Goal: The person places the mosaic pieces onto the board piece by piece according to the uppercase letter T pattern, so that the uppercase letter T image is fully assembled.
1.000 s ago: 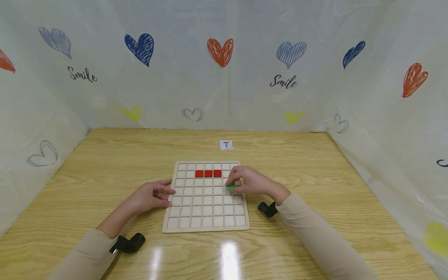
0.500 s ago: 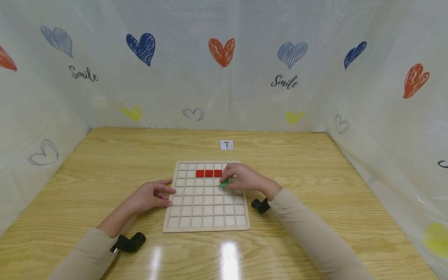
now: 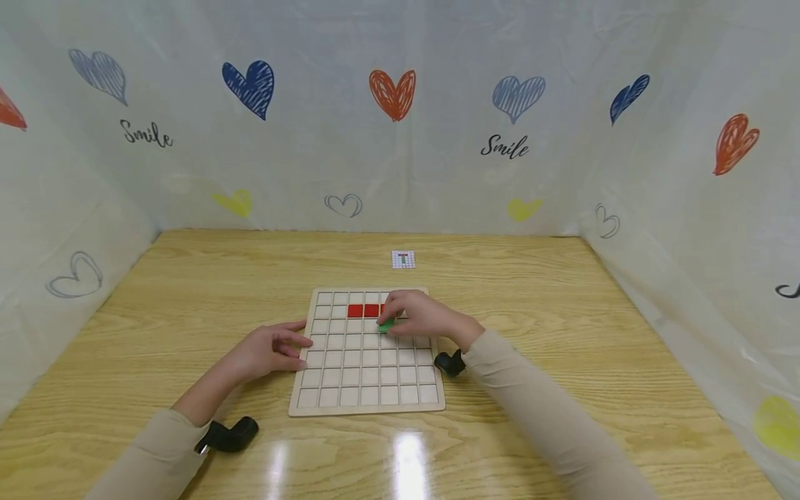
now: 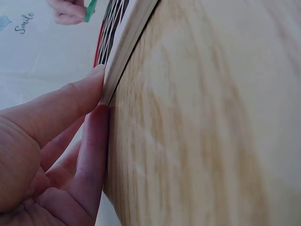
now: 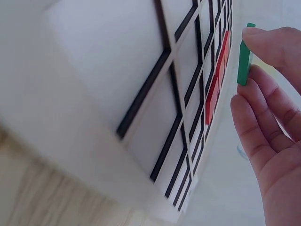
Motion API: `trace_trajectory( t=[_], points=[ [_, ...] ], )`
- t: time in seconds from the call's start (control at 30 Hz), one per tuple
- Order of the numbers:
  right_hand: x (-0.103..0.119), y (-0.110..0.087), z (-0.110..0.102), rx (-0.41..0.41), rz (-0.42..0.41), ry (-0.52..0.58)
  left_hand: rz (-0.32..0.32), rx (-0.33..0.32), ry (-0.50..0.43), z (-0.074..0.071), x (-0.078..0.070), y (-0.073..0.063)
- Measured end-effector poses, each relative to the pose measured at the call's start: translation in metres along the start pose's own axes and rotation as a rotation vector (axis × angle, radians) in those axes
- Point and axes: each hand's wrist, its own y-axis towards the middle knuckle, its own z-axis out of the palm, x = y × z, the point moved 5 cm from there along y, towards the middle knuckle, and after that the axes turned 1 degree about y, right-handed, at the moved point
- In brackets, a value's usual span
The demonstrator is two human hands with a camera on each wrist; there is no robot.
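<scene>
My right hand (image 3: 415, 314) pinches a green square tile (image 5: 244, 56) between thumb and fingers. In the head view it is over the wooden grid board (image 3: 369, 410), just nearer than the row of red tiles (image 3: 355, 311). The right fingers partly cover the third red tile. The tile shows edge-on in the right wrist view, standing off the board's surface. My left hand (image 3: 262, 353) rests on the table at the board's left side. Its thumb and fingertips touch the board's edge, as the left wrist view shows, with the fingers fairly straight and loose.
Beyond the board lies a small printed card (image 3: 403, 260) with a red and green T pattern on a grid. The wooden table (image 3: 531, 278) is enclosed by a white curtain (image 3: 450, 173) with hearts and lettering. Each wrist carries a black camera mount (image 3: 231, 435).
My right hand has slid left across the board with the green tile, from the right-hand columns to near the third red tile, which it now partly hides. The left hand stays put.
</scene>
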Motion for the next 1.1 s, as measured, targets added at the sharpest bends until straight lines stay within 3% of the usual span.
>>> trace_trajectory(
  t=[1.1],
  points=[
    [0.000,0.032,0.014,0.100,0.076,-0.071,-0.014,-0.004,-0.007,0.000,-0.001,-0.001]
  ],
)
